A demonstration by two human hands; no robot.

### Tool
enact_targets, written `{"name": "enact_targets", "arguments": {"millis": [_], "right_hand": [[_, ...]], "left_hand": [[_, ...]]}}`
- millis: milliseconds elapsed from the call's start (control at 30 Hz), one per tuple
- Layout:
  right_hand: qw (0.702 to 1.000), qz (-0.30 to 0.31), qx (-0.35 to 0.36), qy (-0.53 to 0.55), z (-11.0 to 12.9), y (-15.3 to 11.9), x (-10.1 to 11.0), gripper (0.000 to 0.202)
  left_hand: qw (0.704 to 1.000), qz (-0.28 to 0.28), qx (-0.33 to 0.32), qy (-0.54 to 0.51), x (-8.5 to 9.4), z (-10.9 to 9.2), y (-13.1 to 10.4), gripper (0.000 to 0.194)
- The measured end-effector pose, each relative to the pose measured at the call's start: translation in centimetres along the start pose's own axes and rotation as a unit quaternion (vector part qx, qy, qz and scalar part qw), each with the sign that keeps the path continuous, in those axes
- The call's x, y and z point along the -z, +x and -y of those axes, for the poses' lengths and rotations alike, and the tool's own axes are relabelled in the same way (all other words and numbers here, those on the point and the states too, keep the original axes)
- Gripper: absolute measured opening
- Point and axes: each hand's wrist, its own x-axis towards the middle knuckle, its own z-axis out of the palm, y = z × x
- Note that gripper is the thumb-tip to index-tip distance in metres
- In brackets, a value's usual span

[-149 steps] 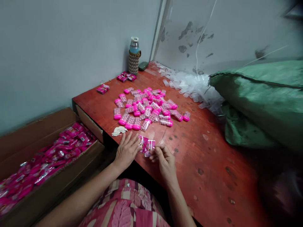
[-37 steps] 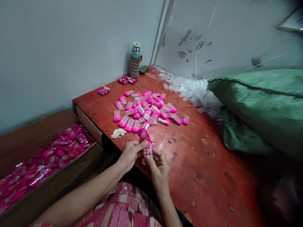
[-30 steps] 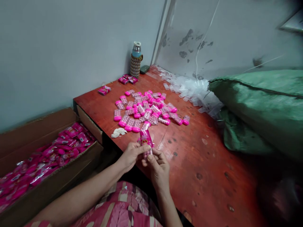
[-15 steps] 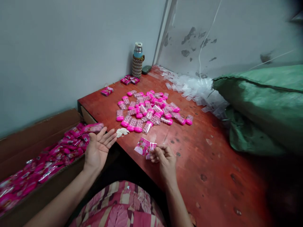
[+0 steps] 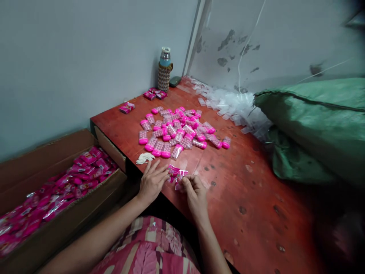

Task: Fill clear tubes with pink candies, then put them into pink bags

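Observation:
Near the front edge of the red table, my right hand (image 5: 196,196) pinches the corner of a pink printed plastic wrapper (image 5: 174,172) between thumb and fingers. My left hand (image 5: 154,180) is palm down with its fingers stretched out, the tips at the wrapper's left side; whether they touch it is hard to make out. Beyond both hands lies a heap of small clear packs with pink caps (image 5: 178,131), filled with pale pink balls. A small crumpled white pile (image 5: 145,158) sits just past my left fingers.
To the left stands a cardboard box (image 5: 108,192) holding many pink wrapped packs (image 5: 76,182). Stacks of pink wrappers (image 5: 127,107) and a bottle in a knitted cover (image 5: 164,72) are at the back. Clear plastic pieces (image 5: 228,102) and a green sack (image 5: 308,125) fill the right.
My left hand has let go of a pink pack over the box, turned palm down and moved right to the wrapper. My right hand keeps its pinch in nearly the same place.

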Motion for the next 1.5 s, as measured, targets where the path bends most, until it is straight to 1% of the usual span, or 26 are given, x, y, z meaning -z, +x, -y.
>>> {"name": "enact_targets", "arguments": {"millis": [100, 200, 267, 300, 333, 400, 467, 500, 567, 600, 633, 700, 767, 800, 833, 867, 933, 1000, 1067, 1167, 1200, 1267, 1333, 1367, 1433, 1500], "right_hand": [[0.999, -0.010, 0.038, -0.014, -0.2, 0.7, -0.8, 0.022], [0.999, -0.003, 0.028, 0.025, -0.1, 1.3, -1.3, 0.031], [0.998, -0.005, 0.008, 0.059, 0.2, 1.6, -1.4, 0.033], [0.997, -0.003, 0.000, 0.073, 0.4, 1.6, -1.3, 0.035], [0.997, 0.003, -0.008, 0.083, 0.5, 1.7, -1.3, 0.038], [0.996, 0.026, -0.022, 0.086, 0.8, 1.8, -1.2, 0.043], [0.997, 0.038, -0.026, 0.057, 0.8, 2.0, -0.9, 0.048], [0.999, 0.032, -0.021, 0.025, 0.7, 2.1, -0.7, 0.049], [0.996, 0.006, 0.001, -0.086, 0.6, 2.4, -0.2, 0.048], [0.986, -0.006, 0.015, -0.163, 0.5, 2.5, 0.2, 0.047], [0.969, -0.014, 0.031, -0.246, 0.5, 2.6, 0.5, 0.045], [0.917, -0.018, 0.073, -0.391, 0.6, 2.8, 1.2, 0.041], [0.872, -0.024, 0.131, -0.470, 0.8, 3.0, 1.6, 0.041], [0.861, -0.033, 0.158, -0.481, 0.9, 3.1, 1.6, 0.041], [0.860, -0.040, 0.177, -0.478, 1.1, 3.3, 1.5, 0.042], [0.866, -0.043, 0.183, -0.463, 1.2, 3.5, 1.3, 0.041], [0.888, -0.039, 0.169, -0.425, 1.5, 4.3, 0.7, 0.038], [0.895, -0.031, 0.138, -0.422, 1.9, 5.4, -0.3, 0.036], [0.875, -0.037, 0.117, -0.468, 2.2, 6.6, -1.6, 0.039], [0.828, -0.049, 0.093, -0.551, 2.5, 8.3, -3.5, 0.046], [0.818, -0.050, 0.085, -0.567, 2.6, 8.7, -4.0, 0.048], [0.809, -0.050, 0.069, -0.581, 2.7, 9.4, -4.7, 0.050], [0.818, -0.046, 0.061, -0.571, 2.8, 9.8, -4.7, 0.048], [0.829, -0.043, 0.061, -0.554, 2.8, 9.8, -4.4, 0.046], [0.868, -0.034, 0.069, -0.491, 2.8, 9.3, -3.6, 0.038], [0.921, -0.017, 0.079, -0.380, 2.8, 7.9, -2.8, 0.027]], "left_hand": [[0.998, -0.022, 0.010, -0.052, 0.1, -0.6, 0.2, 0.025], [0.988, -0.022, 0.031, -0.150, 0.5, -1.7, 0.7, 0.028], [0.963, -0.012, 0.097, -0.253, 1.0, -2.4, 1.2, 0.033], [0.939, -0.002, 0.149, -0.311, 1.3, -2.6, 1.5, 0.036], [0.906, 0.014, 0.205, -0.369, 1.6, -2.7, 1.7, 0.038], [0.824, 0.064, 0.299, -0.477, 2.1, -2.7, 2.2, 0.034], [0.746, 0.110, 0.350, -0.556, 2.3, -2.5, 2.4, 0.027], [0.717, 0.116, 0.370, -0.579, 2.4, -2.4, 2.5, 0.026], [0.683, 0.097, 0.409, -0.597, 2.4, -2.0, 2.5, 0.024], [0.675, 0.079, 0.428, -0.595, 2.4, -1.8, 2.5, 0.023], [0.668, 0.063, 0.446, -0.592, 2.4, -1.7, 2.5, 0.022], [0.652, 0.043, 0.474, -0.590, 2.3, -1.4, 2.4, 0.020], [0.637, 0.029, 0.489, -0.596, 2.3, -1.3, 2.5, 0.018], [0.631, 0.023, 0.491, -0.601, 2.3, -1.3, 2.5, 0.017], [0.625, 0.018, 0.491, -0.607, 2.3, -1.3, 2.5, 0.016], [0.619, 0.014, 0.490, -0.613, 2.3, -1.4, 2.5, 0.016], [0.606, 0.009, 0.493, -0.623, 2.3, -1.5, 2.5, 0.015], [0.593, 0.000, 0.501, -0.630, 2.4, -1.5, 2.4, 0.014], [0.583, -0.011, 0.509, -0.633, 2.6, -1.5, 2.3, 0.014], [0.572, -0.029, 0.518, -0.635, 3.0, -1.2, 2.1, 0.017], [0.567, -0.035, 0.521, -0.637, 3.2, -1.1, 2.1, 0.017], [0.551, -0.051, 0.527, -0.645, 3.5, -0.9, 2.2, 0.014], [0.525, -0.073, 0.533, -0.660, 3.7, -0.8, 2.4, 0.010], [0.508, -0.087, 0.535, -0.669, 3.7, -0.7, 2.6, 0.007], [0.471, -0.119, 0.544, -0.684, 3.6, -0.7, 3.0, 0.005], [0.437, -0.144, 0.554, -0.694, 3.3, -0.7, 3.5, 0.005]]}}
